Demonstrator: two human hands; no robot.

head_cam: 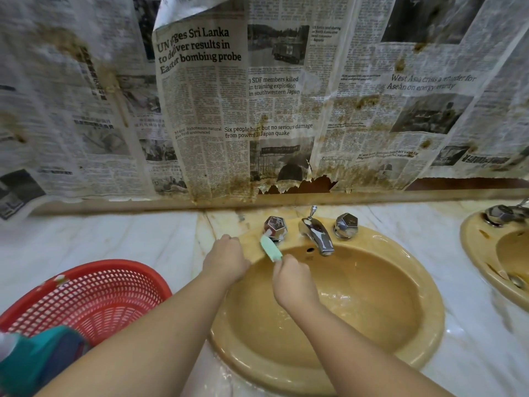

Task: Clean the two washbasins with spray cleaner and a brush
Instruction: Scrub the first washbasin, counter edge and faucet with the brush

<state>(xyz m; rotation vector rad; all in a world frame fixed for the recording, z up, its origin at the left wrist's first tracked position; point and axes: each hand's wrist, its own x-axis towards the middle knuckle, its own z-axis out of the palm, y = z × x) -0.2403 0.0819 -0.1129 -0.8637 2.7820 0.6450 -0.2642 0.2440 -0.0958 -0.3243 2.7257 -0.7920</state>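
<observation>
The right hand [292,279] grips a pale green brush [270,249], its head at the left tap [275,227] on the ochre washbasin [423,282] rim, frame centre. The left hand [226,259] rests curled on that rim, whether holding anything cannot be told. The second washbasin [481,253] sits at the right edge; a red basket [94,293] lower left.

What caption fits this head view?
Right hand scrubs the left tap of the yellow washbasin with a green brush.

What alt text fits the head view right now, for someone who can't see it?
The right hand holds a green brush against the left tap of a tan washbasin, while the left hand rests on its rim. A red basket sits left; a second washbasin lies right.
</observation>
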